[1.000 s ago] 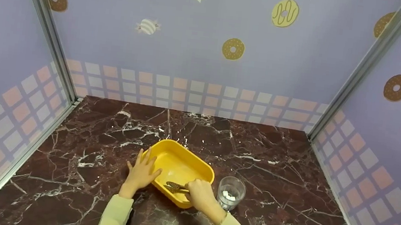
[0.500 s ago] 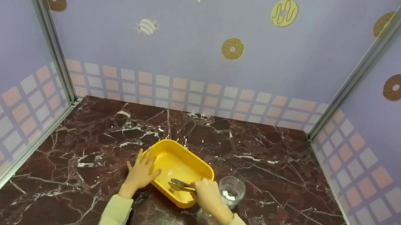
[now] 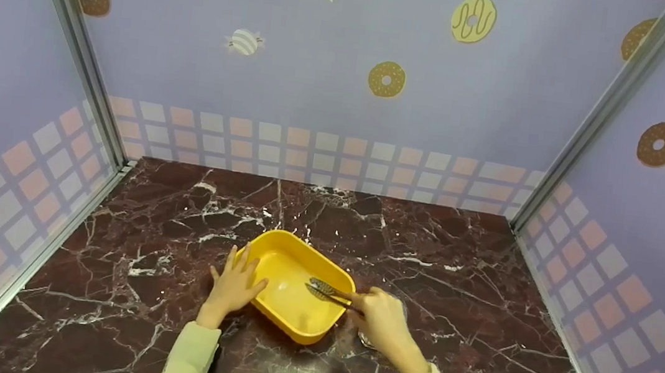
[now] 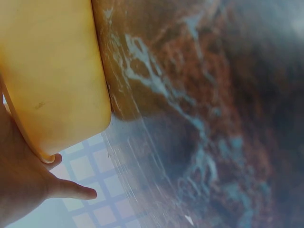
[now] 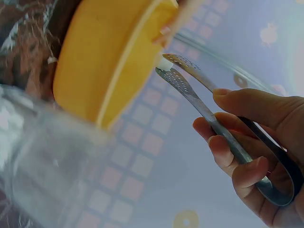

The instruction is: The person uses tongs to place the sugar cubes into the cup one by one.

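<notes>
A yellow rectangular tub stands on the marble-patterned tabletop. My left hand rests on its near left rim with the fingers spread; in the left wrist view that hand shows at the tub's edge. My right hand grips metal tongs, whose perforated tips are above the tub's right part. In the right wrist view the tongs pinch a small white cube between their tips. A clear glass is blurred there; in the head view my right hand covers most of it.
Small white crumbs lie on the tabletop behind the tub. Purple walls with printed sweets enclose the table at the back and both sides.
My right hand has moved right and slightly up with the tongs, from the tub's lower right corner to over its right rim, now covering the glass. My left hand stays put.
</notes>
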Demonstrator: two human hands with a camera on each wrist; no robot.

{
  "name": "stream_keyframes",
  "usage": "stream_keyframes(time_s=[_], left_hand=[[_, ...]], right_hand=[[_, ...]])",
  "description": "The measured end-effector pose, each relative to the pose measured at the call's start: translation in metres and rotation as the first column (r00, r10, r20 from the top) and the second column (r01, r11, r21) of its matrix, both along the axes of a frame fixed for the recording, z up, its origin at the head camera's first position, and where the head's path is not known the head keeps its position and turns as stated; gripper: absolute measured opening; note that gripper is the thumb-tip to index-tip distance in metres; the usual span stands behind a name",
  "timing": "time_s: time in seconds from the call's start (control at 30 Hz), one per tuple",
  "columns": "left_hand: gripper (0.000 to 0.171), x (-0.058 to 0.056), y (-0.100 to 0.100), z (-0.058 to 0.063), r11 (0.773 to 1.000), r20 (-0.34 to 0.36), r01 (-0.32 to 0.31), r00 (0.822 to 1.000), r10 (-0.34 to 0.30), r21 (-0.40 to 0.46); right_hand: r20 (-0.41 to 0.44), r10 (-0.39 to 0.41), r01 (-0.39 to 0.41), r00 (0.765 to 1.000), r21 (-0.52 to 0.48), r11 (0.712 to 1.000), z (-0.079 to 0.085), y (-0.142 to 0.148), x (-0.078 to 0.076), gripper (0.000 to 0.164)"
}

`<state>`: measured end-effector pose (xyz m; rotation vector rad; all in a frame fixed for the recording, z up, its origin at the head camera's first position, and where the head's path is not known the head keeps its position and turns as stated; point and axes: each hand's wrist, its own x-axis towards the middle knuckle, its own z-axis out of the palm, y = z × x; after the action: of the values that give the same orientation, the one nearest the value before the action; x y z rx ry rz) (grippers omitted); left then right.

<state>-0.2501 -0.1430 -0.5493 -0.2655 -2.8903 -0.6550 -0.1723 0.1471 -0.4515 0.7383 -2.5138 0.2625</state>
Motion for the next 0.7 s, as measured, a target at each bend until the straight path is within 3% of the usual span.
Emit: stream_keyframes(time_s=[0.37, 0.7], left_hand=[[0.058, 0.001, 0.000, 0.000, 1.000, -0.001, 0.005, 1.000, -0.005, -0.008], [0.059, 0.000, -0.001, 0.000, 1.000, -0.004, 0.000, 1.000, 0.000, -0.016]], right_hand=[[-0.043, -0.101, 0.099, 0.994, -0.053, 0.994, 0.017, 0.053, 0.019, 0.028], [0.020, -0.205, 0.205, 0.979, -0.085, 0.975, 0.017, 0.083, 0.037, 0.029]])
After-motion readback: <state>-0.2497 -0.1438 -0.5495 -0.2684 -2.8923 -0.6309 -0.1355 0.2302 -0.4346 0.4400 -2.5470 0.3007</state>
